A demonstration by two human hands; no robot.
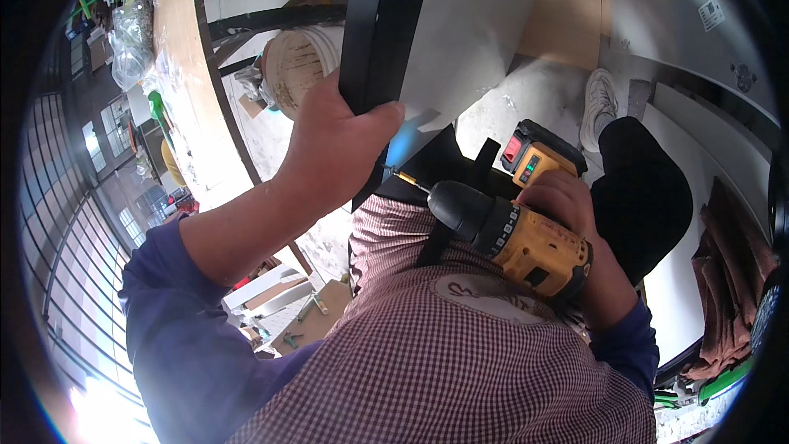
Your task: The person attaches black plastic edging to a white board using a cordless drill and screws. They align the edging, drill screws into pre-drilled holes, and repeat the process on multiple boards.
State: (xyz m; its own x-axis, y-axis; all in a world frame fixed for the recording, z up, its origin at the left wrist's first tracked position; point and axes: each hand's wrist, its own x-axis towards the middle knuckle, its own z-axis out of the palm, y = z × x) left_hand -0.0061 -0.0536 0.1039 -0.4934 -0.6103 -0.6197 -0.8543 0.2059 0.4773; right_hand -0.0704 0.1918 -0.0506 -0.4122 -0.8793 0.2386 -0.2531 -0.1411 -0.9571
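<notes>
My left hand (pixel 343 136) is closed round the lower end of a panel's black edge strip (pixel 388 29), with the thumb across its front. The panel's pale grey face (pixel 477 20) spreads to the right of that strip. In my right hand (pixel 563 197) is a yellow and black cordless drill (pixel 538 251), gripped by its handle. Its battery (pixel 546 148) points up and away from me, with small green lights showing. The thin bit (pixel 408 179) points left toward the panel's lower end, just below my left hand; whether its tip touches is unclear.
A wooden-edged bench (pixel 185 74) runs along the left, with a white bucket (pixel 300 66) beyond my left hand. Brown cloth (pixel 727 267) hangs at the right. A large grey panel (pixel 682 16) stands at the far right. Offcuts and screws (pixel 292 339) lie below my left arm.
</notes>
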